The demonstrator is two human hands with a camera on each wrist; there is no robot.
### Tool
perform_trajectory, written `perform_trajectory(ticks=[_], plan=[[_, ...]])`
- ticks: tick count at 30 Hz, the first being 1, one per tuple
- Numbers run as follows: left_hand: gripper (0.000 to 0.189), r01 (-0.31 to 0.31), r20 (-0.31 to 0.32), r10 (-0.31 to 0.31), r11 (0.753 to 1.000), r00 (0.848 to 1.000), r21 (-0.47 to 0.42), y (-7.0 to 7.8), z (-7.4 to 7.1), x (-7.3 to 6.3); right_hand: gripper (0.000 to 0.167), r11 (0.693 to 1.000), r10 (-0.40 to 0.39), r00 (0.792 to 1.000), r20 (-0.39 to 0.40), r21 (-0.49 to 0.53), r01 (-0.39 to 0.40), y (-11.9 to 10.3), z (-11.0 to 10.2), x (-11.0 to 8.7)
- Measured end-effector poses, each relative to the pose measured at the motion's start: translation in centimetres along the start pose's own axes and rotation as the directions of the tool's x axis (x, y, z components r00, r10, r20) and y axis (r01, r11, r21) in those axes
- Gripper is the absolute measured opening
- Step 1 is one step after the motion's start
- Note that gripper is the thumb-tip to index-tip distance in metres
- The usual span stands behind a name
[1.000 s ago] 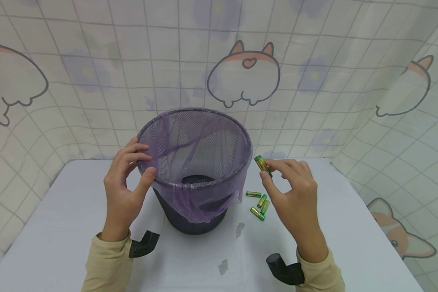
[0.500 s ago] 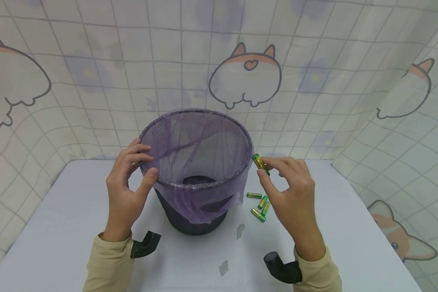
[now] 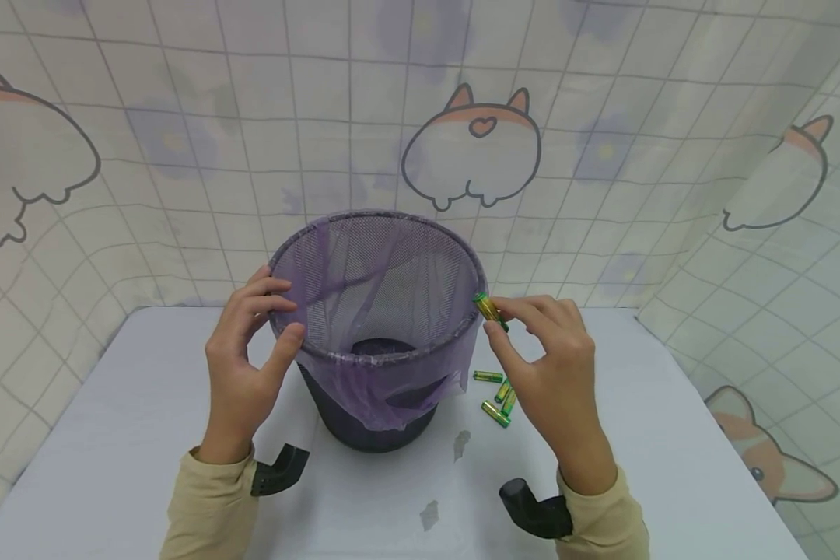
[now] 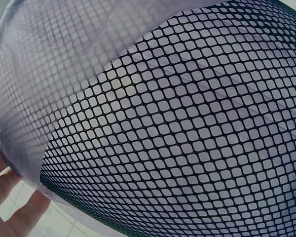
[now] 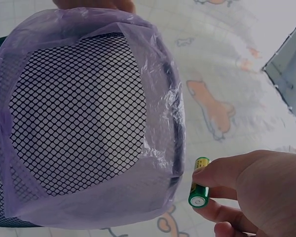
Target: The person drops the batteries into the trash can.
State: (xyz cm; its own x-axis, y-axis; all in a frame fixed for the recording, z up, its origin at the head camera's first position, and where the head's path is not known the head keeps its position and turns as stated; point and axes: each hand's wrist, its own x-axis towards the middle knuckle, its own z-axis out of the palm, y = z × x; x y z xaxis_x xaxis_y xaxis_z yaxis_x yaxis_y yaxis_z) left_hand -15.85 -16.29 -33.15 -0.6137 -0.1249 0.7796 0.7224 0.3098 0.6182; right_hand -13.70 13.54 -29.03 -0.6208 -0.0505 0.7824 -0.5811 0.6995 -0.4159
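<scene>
Table (image 3: 98, 435) extends left and right of the bin (image 3: 364, 435); its far edge crosses mid-frame, partly hidden behind the bin. The bin stands at centre, a purple bag (image 3: 371, 389) folded over its rim. A dark base shows inside; whether anything lies on it cannot be confirmed. Left hand (image 3: 241, 358): grip curled on the rim at left, cut off in the left wrist view. Right hand (image 3: 549, 365): grip pinching one battery (image 3: 490, 311) just outside the right rim, apart from it. Four loose batteries (image 3: 495, 414) lie right of the bin, near the hand.
</scene>
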Motion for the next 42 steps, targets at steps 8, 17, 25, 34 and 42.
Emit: perform_trajectory(ticks=[8,17,25,34,42], plan=[[0.019,0.002,0.000,-0.002,1.000,1.000,0.000,0.1,0.0,0.0,0.025,1.000,-0.005,1.000,0.012,0.012,0.005,-0.3,0.3,0.3],[0.019,0.001,0.000,-0.001,1.000,1.000,-0.002,0.1,0.0,0.0,0.024,1.000,-0.008,1.000,0.024,0.018,0.008,-0.4,0.7,0.6],[0.019,0.000,0.003,0.000,1.000,1.000,-0.001,0.0,0.0,0.0,0.023,1.000,-0.009,0.999,0.034,0.026,0.008,-0.5,0.9,0.8],[0.019,-0.009,0.006,0.009,1.000,1.000,0.011,0.1,-0.2,0.1,0.021,0.999,-0.018,0.999,0.029,0.033,0.017,-0.5,1.1,0.8],[0.019,-0.008,0.009,0.008,1.000,1.000,0.004,0.2,-0.2,0.0,0.019,0.998,-0.033,0.999,0.018,0.049,0.033,-0.5,1.1,0.9]])
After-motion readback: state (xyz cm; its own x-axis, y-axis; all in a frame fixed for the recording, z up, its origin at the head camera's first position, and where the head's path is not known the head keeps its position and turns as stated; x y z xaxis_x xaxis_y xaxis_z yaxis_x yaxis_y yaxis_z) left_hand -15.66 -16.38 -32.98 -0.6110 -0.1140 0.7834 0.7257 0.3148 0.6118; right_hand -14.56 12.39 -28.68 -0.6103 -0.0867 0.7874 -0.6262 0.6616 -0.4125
